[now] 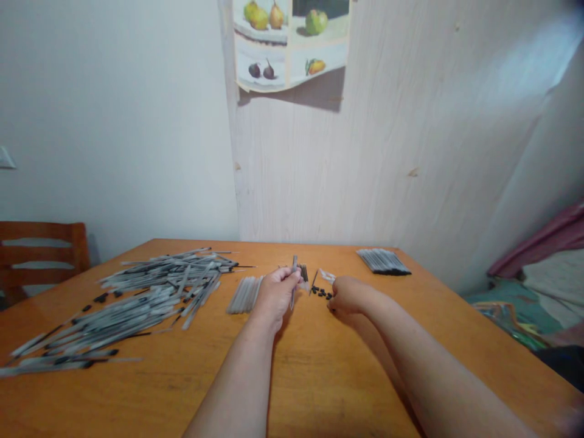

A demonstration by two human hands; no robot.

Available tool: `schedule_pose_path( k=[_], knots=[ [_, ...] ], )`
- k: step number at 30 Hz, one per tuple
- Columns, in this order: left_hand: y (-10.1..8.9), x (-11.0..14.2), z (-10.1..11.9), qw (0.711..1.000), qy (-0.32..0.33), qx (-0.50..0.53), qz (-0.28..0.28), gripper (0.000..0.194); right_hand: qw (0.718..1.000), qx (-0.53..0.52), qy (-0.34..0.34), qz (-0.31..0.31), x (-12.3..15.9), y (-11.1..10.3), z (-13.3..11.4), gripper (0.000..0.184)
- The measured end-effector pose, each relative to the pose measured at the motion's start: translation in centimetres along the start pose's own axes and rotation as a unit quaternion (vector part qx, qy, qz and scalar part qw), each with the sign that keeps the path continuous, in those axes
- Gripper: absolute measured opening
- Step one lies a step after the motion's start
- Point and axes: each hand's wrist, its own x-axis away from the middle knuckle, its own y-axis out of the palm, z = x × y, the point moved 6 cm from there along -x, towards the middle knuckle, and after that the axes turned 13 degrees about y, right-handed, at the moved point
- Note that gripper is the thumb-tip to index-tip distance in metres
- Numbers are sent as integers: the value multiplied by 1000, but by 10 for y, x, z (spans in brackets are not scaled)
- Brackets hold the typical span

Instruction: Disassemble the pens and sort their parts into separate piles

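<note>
1. Toward the far edge of the desk (pixel 319 389), about midway along it, the left hand (pixel 274 295) is closed around a thin grey stick (pixel 294 281), pinching it near its middle so that it stands nearly upright, one end poking above the fingers.
2. Just to the right of it, the right hand (pixel 349 296) rests on the wood with its fingers curled down beside a scatter of small black caps (pixel 322 294); whether it has one pinched I cannot tell from here.
3. The stick looks light, slim and stiff, likely smooth plastic that could roll or slip; a grip near the middle, as now, seems steadiest. The caps are tiny and light, easy to flick away, and best taken between fingertip and thumb.
4. Beside the left hand lies a small tidy bundle of grey sticks (pixel 245 294). A big loose heap of sticks (pixel 137 304) sprawls toward the desk's left edge, some with dark tips.
5. Near the far right corner sits a neat stack of sticks (pixel 382 261), their dark ends lined up.
6. On the wall behind hangs a fruit picture (pixel 289 42) of pears, an apple and figs; I can read no writing or brand anywhere.
</note>
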Motion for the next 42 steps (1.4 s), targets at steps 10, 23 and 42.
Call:
schedule_pose_path(
  k=[10, 23, 42],
  knots=[
    [0, 0, 2, 1000, -1, -5, 8, 29, 999, 26, -11, -29, 5, 4, -3, 29],
    [1, 0, 2, 1000, 9, -11, -11, 31, 997, -27, -74, -1, 16, -9, -13, 13],
    [21, 7, 2, 994, 22, -20, -109, 24, 760, -626, -174, 18, 33, -69, -3, 25]
  ],
)
